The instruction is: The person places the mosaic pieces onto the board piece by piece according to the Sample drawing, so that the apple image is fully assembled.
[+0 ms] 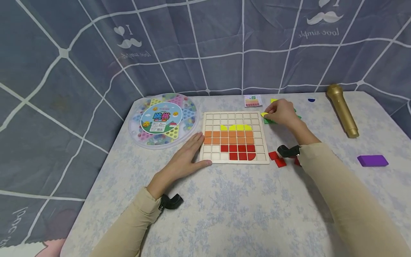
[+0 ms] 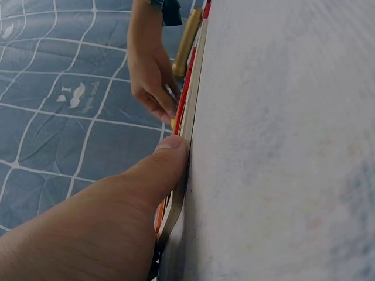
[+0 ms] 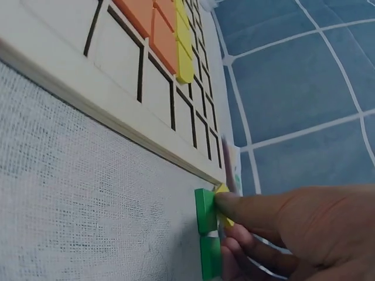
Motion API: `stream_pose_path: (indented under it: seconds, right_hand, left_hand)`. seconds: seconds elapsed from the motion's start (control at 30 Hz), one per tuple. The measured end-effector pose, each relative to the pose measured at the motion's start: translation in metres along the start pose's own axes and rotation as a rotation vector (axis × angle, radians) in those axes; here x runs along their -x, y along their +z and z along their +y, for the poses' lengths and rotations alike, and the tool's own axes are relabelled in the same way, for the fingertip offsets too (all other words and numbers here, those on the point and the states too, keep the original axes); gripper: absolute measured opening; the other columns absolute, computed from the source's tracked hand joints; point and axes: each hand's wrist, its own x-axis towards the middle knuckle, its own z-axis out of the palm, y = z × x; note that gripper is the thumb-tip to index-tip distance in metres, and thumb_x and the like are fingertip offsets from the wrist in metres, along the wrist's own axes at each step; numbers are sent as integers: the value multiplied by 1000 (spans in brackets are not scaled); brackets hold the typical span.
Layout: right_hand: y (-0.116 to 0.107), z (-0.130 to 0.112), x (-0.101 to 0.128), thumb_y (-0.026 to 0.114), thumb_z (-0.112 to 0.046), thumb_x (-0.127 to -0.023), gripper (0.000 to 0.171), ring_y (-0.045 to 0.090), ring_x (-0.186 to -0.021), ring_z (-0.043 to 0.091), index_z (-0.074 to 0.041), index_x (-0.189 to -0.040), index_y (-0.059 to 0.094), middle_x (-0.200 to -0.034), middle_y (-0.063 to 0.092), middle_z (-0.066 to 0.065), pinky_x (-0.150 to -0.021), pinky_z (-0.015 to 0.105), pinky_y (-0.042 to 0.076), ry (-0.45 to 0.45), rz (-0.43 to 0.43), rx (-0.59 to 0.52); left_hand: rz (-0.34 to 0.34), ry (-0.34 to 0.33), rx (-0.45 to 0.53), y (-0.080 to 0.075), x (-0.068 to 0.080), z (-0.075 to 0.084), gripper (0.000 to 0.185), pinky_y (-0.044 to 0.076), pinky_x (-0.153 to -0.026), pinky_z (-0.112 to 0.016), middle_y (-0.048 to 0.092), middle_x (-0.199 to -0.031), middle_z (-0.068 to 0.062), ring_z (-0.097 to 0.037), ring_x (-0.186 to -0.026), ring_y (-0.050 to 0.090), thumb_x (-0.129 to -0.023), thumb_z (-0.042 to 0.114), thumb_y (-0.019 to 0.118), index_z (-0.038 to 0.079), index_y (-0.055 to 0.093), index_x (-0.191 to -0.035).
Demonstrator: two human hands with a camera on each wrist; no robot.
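On the flowered tablecloth (image 1: 244,210), the left hand (image 1: 184,157) lies flat and open against the wooden grid board (image 1: 234,137); the right hand (image 1: 280,112) pinches a yellow piece (image 1: 264,114) beside green pieces (image 3: 206,234).

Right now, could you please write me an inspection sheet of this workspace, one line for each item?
Surface: table with pale floral cloth, flat.
Job's things: square wooden grid board with yellow, orange and red tiles in rows; small yellow piece pinched beside green pieces at the board's far right corner.
Clutter: round plastic checkers box, gold microphone, purple block, loose red tiles, small pattern card.
Grippers: left hand rests flat, thumb against the board's edge; right hand holds the yellow piece with its fingers.
Cables: nothing seen.
Surroundings: grey-blue curtain with white lines behind the table.
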Motion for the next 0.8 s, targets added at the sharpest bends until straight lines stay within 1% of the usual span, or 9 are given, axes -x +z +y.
stream_pose_path:
  seconds: [0.1, 0.23, 0.33, 0.43, 0.53, 0.6, 0.7, 0.8]
  right_hand:
    - [-1, 1, 1, 79, -11, -93, 22, 57, -88, 31, 7, -103, 75, -89, 71, 17, -80, 40, 42, 2, 7, -31]
    - [2, -1, 2, 79, -9, -92, 17, 59, -86, 30, 6, -100, 76, -90, 73, 20, -82, 41, 40, -22, 79, -66]
    - [4, -5, 1, 76, -6, -93, 13, 63, -86, 34, 5, -99, 76, -90, 73, 23, -88, 46, 40, -69, 144, -78]
    - [8, -13, 0, 73, -6, -96, 12, 66, -87, 37, 4, -101, 77, -92, 74, 24, -91, 50, 41, -116, 164, -93]
    - [14, -24, -3, 72, -5, -97, 12, 71, -90, 39, 3, -104, 78, -96, 76, 23, -91, 50, 43, -176, 125, -110]
    - [18, -33, -5, 73, -5, -98, 12, 72, -93, 38, 1, -105, 79, -97, 77, 22, -89, 48, 47, -211, 76, -114]
    - [27, -48, -8, 74, -6, -97, 11, 73, -96, 35, -2, -106, 80, -98, 78, 18, -91, 47, 47, -259, -7, -116]
    - [37, -63, -10, 76, -8, -97, 11, 73, -97, 31, -4, -106, 81, -98, 78, 14, -90, 44, 48, -284, -80, -124]
  left_hand:
    - [2, 5, 0, 1, 0, 0, 99, 20, -132, -50, 16, -177, -12, -29, -165, 12, -98, 53, 72, 1, 23, -167]
    - [5, 7, -2, 0, 0, 0, 99, 20, -131, -50, 16, -177, -12, -29, -165, 12, -98, 53, 71, 1, 23, -167]
    - [0, -1, 0, 0, 1, 0, 99, 20, -132, -50, 15, -177, -11, -29, -165, 12, -98, 54, 71, 2, 22, -167]
    - [-6, -7, -1, 0, 1, 0, 99, 19, -132, -49, 15, -177, -11, -28, -165, 11, -98, 55, 71, 3, 22, -167]
    - [-4, -6, 0, 0, 1, 1, 99, 19, -132, -50, 15, -177, -11, -28, -165, 11, -98, 54, 71, 2, 22, -167]
    - [-3, -5, -1, 0, 0, 1, 99, 19, -132, -50, 15, -177, -11, -29, -165, 11, -98, 54, 71, 2, 22, -167]
    - [-2, -5, 0, 0, 0, 1, 99, 19, -132, -50, 15, -177, -11, -29, -165, 11, -98, 54, 70, 2, 22, -167]
    - [-4, -7, 2, 0, 0, 0, 99, 19, -132, -51, 15, -177, -11, -30, -165, 11, -98, 54, 70, 2, 22, -167]
